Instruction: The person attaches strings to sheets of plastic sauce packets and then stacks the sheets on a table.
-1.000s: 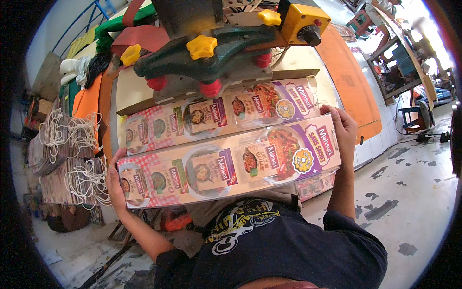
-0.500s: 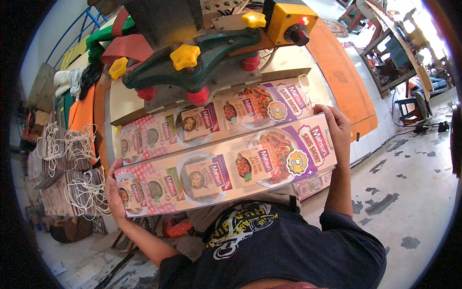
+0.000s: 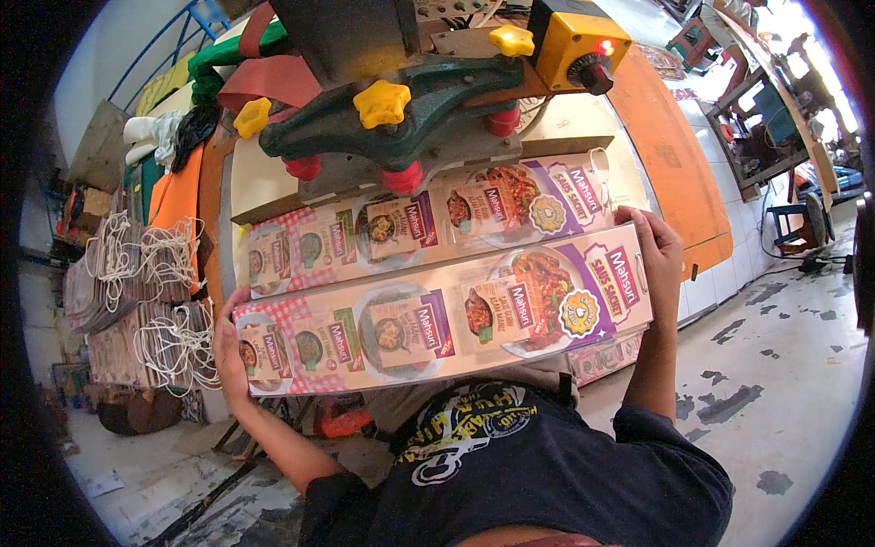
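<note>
Both hands hold a long printed panel (image 3: 437,328) with pictures of food and sachets, glossy as if covered in clear plastic. My left hand (image 3: 231,351) grips its left end, the fingers mostly hidden beneath. At the right end, my right hand (image 3: 660,246) curls round the far corner near a thin metal clip or ring. Further sheet edges show under the panel's right end. Just beyond it, a matching panel (image 3: 437,232) lies on the pale machine bed (image 3: 629,164), partly beneath a dark green press head (image 3: 456,87), with a small loop at its right end.
Yellow star knobs (image 3: 380,103) top the press head, and red feet sit under it. A yellow control box (image 3: 583,50) has a lit red lamp. Bundles of printed panels tied with white string (image 3: 173,342) stand at left. An orange tabletop (image 3: 684,173) extends right.
The whole view has shifted, so the machine appears farther right. The held panel sits slightly more level, its left end raised in the picture; both hands keep their grip.
</note>
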`<state>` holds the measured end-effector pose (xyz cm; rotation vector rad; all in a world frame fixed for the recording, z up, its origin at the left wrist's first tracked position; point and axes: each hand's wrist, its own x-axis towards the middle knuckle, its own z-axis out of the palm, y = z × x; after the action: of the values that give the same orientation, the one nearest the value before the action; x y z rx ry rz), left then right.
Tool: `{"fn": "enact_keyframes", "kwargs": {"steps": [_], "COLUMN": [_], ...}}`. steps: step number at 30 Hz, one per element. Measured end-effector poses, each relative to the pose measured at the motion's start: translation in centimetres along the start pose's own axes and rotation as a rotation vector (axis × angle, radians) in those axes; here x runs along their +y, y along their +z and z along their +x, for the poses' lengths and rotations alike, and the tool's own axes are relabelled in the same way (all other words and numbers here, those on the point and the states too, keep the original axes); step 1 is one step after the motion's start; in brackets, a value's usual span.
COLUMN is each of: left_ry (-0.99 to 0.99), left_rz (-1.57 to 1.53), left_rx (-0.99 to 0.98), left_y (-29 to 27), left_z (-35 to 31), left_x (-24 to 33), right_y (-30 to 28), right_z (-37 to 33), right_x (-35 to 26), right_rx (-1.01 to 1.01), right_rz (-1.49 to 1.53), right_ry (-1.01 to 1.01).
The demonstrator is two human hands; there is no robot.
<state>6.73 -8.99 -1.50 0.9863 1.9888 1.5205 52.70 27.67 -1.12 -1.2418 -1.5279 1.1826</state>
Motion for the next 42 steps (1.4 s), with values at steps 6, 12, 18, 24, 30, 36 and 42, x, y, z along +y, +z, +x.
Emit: {"fn": "enact_keyframes", "kwargs": {"steps": [6,12,18,24,30,36,42], "left_ry": [0.014,0.023,0.038,0.044,0.038,-0.066,-0.160], "left_rz": [0.005,-0.006,0.037,0.056,0.054,0.115,0.368], "left_rx": [-0.011,-0.013,-0.031,-0.036,-0.068,-0.052,-0.111], "left_y": [-0.4,-0.3,-0.1,0.1,-0.8,-0.4,0.6], "left_z": [0.1,0.2,0.3,0.4,0.6,2.9,6.7], "left_x": [-0.5,-0.6,0.2,0.7,0.6,2.0,3.4], "right_y": [0.0,-0.3,-0.2,-0.2,-1.1,-2.0,-0.7], "right_z": [0.2,0.2,0.2,0.2,1.2,4.6,7.2], "right_x": [0.4,0.2,0.1,0.2,0.2,-1.3,-1.1], "right_rx": [0.003,-0.017,-0.020,-0.024,-0.136,-0.353,-0.421], "right_rz": [0.016,0.019,0.013,0.027,0.002,-0.174,-0.439], "right_ry": [-0.017,0.020,0.000,-0.012,-0.022,0.027,-0.019]}}
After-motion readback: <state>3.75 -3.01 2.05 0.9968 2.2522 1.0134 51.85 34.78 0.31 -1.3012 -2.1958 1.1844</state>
